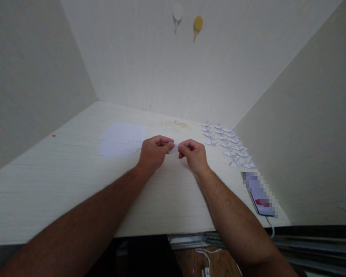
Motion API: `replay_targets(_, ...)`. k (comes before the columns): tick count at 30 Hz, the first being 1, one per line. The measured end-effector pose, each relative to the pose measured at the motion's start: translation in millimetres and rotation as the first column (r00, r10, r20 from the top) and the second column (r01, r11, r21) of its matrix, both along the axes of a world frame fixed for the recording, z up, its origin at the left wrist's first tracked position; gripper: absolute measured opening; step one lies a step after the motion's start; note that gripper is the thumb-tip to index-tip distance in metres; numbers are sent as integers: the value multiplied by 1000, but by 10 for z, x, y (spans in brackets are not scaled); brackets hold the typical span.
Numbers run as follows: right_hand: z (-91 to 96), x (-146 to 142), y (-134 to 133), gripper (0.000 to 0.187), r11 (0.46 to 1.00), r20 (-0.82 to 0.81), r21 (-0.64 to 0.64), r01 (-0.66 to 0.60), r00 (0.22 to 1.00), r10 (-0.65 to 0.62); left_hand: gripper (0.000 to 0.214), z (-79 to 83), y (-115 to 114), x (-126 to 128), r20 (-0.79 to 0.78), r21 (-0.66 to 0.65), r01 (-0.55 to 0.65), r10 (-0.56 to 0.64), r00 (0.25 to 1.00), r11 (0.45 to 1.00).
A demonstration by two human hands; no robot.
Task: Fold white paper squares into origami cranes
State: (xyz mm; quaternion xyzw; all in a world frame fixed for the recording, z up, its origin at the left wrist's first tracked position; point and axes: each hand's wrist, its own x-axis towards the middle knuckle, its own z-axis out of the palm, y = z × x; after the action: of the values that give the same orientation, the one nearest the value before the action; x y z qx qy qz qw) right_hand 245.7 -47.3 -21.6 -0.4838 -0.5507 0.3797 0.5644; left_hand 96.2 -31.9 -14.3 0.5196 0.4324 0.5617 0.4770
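Observation:
A small folded piece of white paper (173, 148) is held just above the middle of the table. My left hand (155, 152) pinches its left end between thumb and fingers. On the other end, my right hand (193, 154) has thumb and fingertips closed. The fingers cover much of the paper, so its exact folded shape is hidden. Left of my left hand lie sheets of white paper (121, 134), partly overlapping. To the right of my right hand, several folded paper cranes (225, 144) stand in rows.
A phone (258, 194) with a white cable (272, 227) lies near the table's right edge. Walls enclose the table (75, 184) at the back and both sides. A white hook (178, 13) and a yellow hook (198, 24) are on the back wall. An orange speck (54, 135) lies far left.

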Motion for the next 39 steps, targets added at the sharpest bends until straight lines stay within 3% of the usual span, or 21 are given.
replay_targets(9, -34, -19, -6, 16, 998, 75, 38, 50, 996, -53, 20, -32, 36, -21, -12, -16, 110, -111, 994, 994)
replay_targets(14, -1, -33, -27, 20, 998, 150, 40, 48, 987, -53, 19, -21, 28, -34, -93, 24, 126, -124, 988, 992)
replay_targets(21, 12, -68, -38, 20, 996, 120, 44, 81, 989, -86, 16, 16, -1, -41, -191, 58, 135, -122, 974, 989)
replay_targets(31, -9, -82, -40, 22, 996, 124, 47, 72, 989, -78, 12, 39, -47, 3, -80, 27, 76, -74, 994, 997)
replay_targets(39, -26, -75, -37, 19, 992, 121, 101, 69, 989, -81, 15, -18, 3, -9, 6, 3, 149, -149, 989, 989)
